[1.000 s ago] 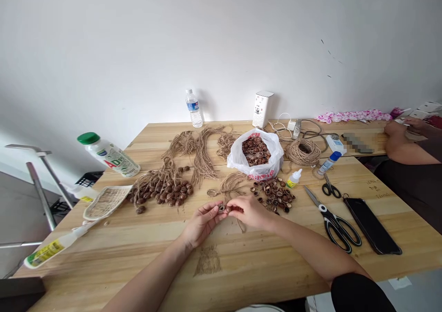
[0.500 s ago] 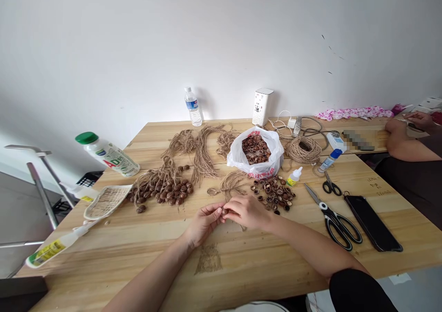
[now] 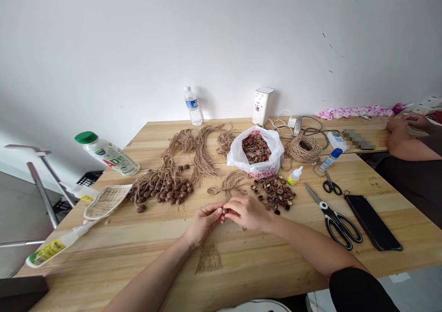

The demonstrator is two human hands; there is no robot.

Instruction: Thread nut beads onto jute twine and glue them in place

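Observation:
My left hand (image 3: pixel 203 222) and my right hand (image 3: pixel 247 212) meet fingertip to fingertip over the wooden table (image 3: pixel 241 261), pinching a small brown nut shell (image 3: pixel 224 210) with a bit of jute cord between them. Just beyond my right hand lies a loose pile of nut shells (image 3: pixel 275 192). A short bundle of jute cords (image 3: pixel 230 185) lies right behind my hands. Further back stands a white plastic bag of shells (image 3: pixel 257 151).
Left of centre lie corded shells (image 3: pixel 162 190), a woven piece (image 3: pixel 107 201), a glue tube (image 3: pixel 51 250) and a green-capped bottle (image 3: pixel 108 154). To the right are large scissors (image 3: pixel 333 220), small scissors (image 3: pixel 331 185), a phone (image 3: pixel 373 223), a twine ball (image 3: pixel 304 150), a glue bottle (image 3: pixel 294 176). Another person's arms (image 3: pixel 404 139) rest at far right.
My hands have stayed together on the shell, shifting slightly toward me; the fingers close tighter over it. The other person's hands at far right moved a little.

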